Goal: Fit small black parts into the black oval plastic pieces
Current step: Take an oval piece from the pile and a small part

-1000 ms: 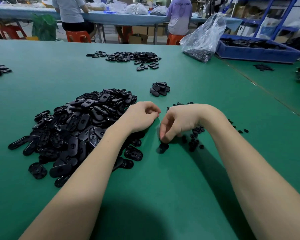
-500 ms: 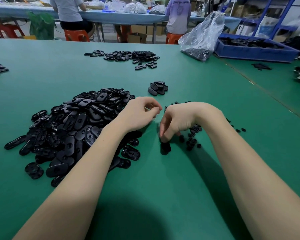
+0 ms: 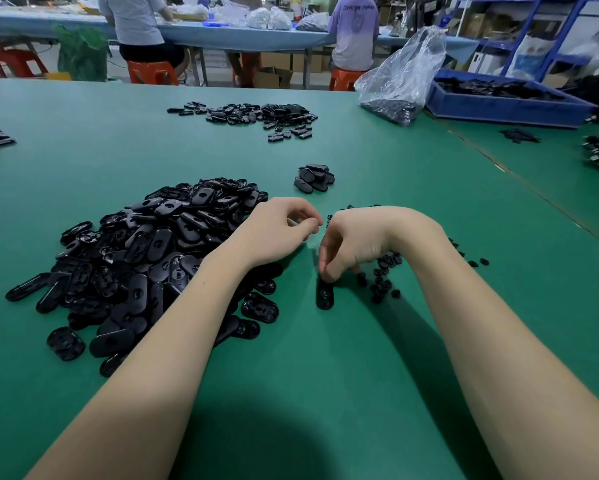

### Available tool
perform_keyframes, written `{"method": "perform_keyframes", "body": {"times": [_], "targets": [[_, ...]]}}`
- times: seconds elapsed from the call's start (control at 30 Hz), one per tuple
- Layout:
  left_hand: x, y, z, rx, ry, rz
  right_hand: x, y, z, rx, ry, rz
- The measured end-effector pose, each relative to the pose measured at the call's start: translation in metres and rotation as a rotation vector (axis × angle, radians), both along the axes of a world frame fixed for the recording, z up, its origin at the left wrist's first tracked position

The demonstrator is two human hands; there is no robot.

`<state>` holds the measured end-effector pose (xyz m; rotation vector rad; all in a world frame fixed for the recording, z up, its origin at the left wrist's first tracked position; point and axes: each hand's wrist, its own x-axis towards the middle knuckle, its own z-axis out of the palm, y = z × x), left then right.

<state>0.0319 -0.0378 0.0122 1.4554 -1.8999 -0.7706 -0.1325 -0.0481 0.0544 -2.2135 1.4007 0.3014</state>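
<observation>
Black oval piece (image 3: 324,295) pinched under bent right hand (image 3: 353,242), left hand (image 3: 277,233) curled.

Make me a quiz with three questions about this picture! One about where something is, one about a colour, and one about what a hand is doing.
1. Where does the big pile of oval pieces lie?
A. By the left arm
B. In the blue bin
C. On an orange stool

2. What colour is the table top?
A. Red
B. Green
C. White

3. What is the right hand doing?
A. Lying flat and open on the table
B. Lifted high in the air
C. Fingers down on one oval piece that lies on the table

Answers:
1 A: the heap spreads out next to the left forearm.
2 B: the mat is green all over.
3 C: the curled fingers meet the top end of the single piece near the small black parts. The left hand hovers beside it, fingers curled.
</observation>
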Motion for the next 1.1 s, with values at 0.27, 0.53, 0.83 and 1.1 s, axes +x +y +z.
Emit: {"method": "perform_keyframes", "body": {"times": [0.27,0.53,0.83,1.1], "targets": [[-0.003,0.0,0.004,0.213,0.295,-0.011,-0.016,-0.011,0.0,-0.396,-0.382,-0.27],[-0.005,-0.001,0.003,0.296,0.502,0.009,-0.024,-0.012,0.005,-0.388,-0.456,-0.251],[-0.002,-0.007,-0.004,0.152,0.523,0.138,-0.038,-0.006,0.016,0.011,0.009,-0.117],[-0.006,-0.006,-0.002,0.18,0.614,0.172,-0.033,-0.008,0.009,0.022,0.093,-0.131]]}}
